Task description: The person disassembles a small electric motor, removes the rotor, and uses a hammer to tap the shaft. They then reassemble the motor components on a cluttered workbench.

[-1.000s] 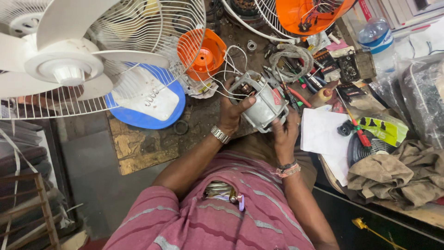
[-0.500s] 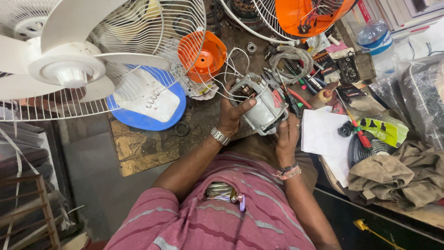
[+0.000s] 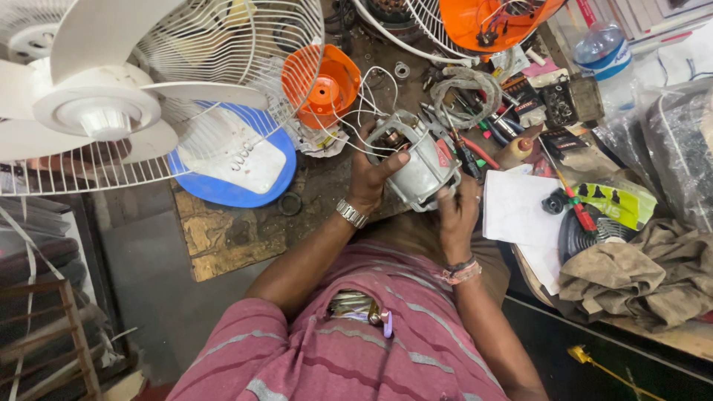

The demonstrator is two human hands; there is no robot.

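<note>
I hold the grey fan motor (image 3: 417,162) up over the cluttered workbench (image 3: 245,230), between my two hands and just in front of my chest; my left hand (image 3: 369,174) grips its left flank, thumb laid across the casing and fingers wrapped behind, clamped firm on the metal; my right hand (image 3: 458,212) cups it from below and to the right, fingertips pressed together against the lower rim; the motor's long axis runs slantwise, its open winding end tipped up and to the left toward the orange plastic cone (image 3: 321,83), its closed end down and right toward my right palm; white wires (image 3: 355,119) trail from the upper end across the bench to the cone; to my left the blue fan base (image 3: 230,167) lies flat under the white wire guard (image 3: 223,59) and the white blades (image 3: 96,111), well apart from the motor; to my right a white paper sheet (image 3: 516,215) lies just beside my right hand, with a red-handled screwdriver (image 3: 575,208) and a crumpled brown cloth (image 3: 639,275) beyond; tools and a coil of cable (image 3: 460,89) crowd the far edge; the barest stretch of bench is the worn wood below the blue base, to the left of my forearm.
</note>
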